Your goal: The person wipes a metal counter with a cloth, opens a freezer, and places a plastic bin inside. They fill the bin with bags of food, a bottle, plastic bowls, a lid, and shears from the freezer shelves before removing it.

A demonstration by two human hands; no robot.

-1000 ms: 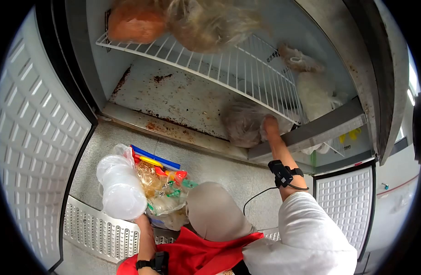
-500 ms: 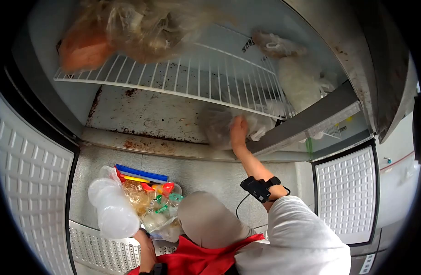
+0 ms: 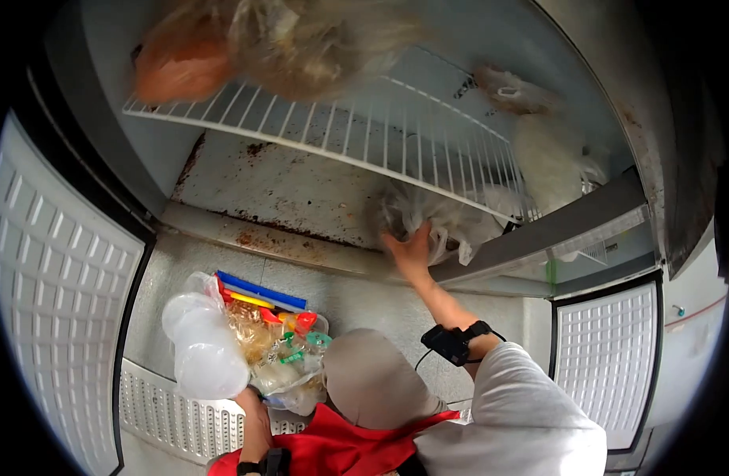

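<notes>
My right hand (image 3: 412, 252) reaches over the front edge of the cabinet floor, thumb and fingers spread against a clear plastic bag (image 3: 447, 230). Loose folds of the bag stand up around the fingertips, and its contents look dark through the film. My left hand (image 3: 255, 412) is low, beside a stack of translucent plastic bowls (image 3: 211, 361) and a crowded container of wrapped goods (image 3: 289, 401); its fingers are mostly hidden.
A white wire shelf (image 3: 325, 147) slopes above the stained cabinet floor (image 3: 261, 186). Full bags (image 3: 182, 71) sit upon it at left, with a pale bag (image 3: 547, 159) at right. Open doors flank me, left (image 3: 67, 293) and right (image 3: 606, 357).
My right hand's fingers have spread from a closed grip at the bag, whose folds now stand up. The whole view has shifted slightly. My left hand stays beside the bowls.
</notes>
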